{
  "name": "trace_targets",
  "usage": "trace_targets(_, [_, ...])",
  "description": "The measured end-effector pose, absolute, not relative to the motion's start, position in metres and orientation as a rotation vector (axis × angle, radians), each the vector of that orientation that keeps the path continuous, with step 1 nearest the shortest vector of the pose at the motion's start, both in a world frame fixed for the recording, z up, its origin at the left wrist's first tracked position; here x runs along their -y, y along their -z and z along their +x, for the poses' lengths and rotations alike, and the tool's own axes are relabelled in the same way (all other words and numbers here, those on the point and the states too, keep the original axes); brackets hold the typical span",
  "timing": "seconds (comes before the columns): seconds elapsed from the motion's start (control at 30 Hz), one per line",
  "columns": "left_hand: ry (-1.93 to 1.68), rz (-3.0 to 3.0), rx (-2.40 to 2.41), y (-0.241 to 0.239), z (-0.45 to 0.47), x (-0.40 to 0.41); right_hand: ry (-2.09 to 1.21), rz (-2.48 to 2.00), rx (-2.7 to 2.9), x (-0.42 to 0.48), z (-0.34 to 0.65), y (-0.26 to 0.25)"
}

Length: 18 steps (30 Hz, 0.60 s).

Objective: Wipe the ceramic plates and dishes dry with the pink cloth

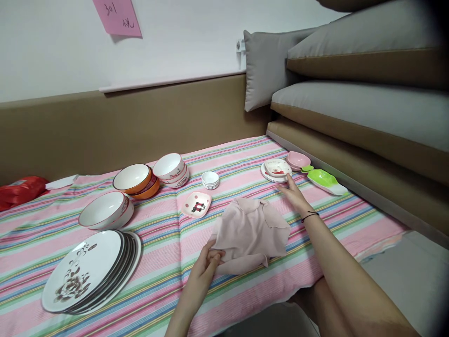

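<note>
Striped fabric (159, 250) bears stacked plates (86, 274) at left; the left hand (205, 263) pinches the near-left edge of a rumpled, dusty-pink cloth (247, 231) at centre; the right hand (292, 192), thumb and fingers parted, nears a white dish (275, 166).

A free lane runs between plate stack (84, 276) and crumpled cloth (245, 229) — stacked bowls (170, 169) block its far end.

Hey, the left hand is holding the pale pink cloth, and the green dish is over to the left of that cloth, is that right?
Not quite: the green dish is to the right of the pale pink cloth, as the head view shows. The left hand is indeed holding that cloth.
</note>
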<state>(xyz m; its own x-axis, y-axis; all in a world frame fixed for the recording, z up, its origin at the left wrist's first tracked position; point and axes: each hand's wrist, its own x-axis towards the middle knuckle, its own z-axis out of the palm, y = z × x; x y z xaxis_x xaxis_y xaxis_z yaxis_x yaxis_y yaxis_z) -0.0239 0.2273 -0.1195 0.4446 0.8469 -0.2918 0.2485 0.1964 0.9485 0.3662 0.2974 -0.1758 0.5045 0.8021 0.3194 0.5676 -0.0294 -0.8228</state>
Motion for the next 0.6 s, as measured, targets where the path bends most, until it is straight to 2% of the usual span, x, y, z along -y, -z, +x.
trace_targets(0.3, [-0.584, 1.371, -1.091, 0.121, -0.023, -0.226, 0.012, -2.064, 1.576, -0.299, 0.358, 0.172])
trace_targets(0.6, [-0.576, 1.363, -1.084, 0.124, -0.025, -0.225, 0.094, -1.917, 1.693, -0.301, 0.367, 0.182])
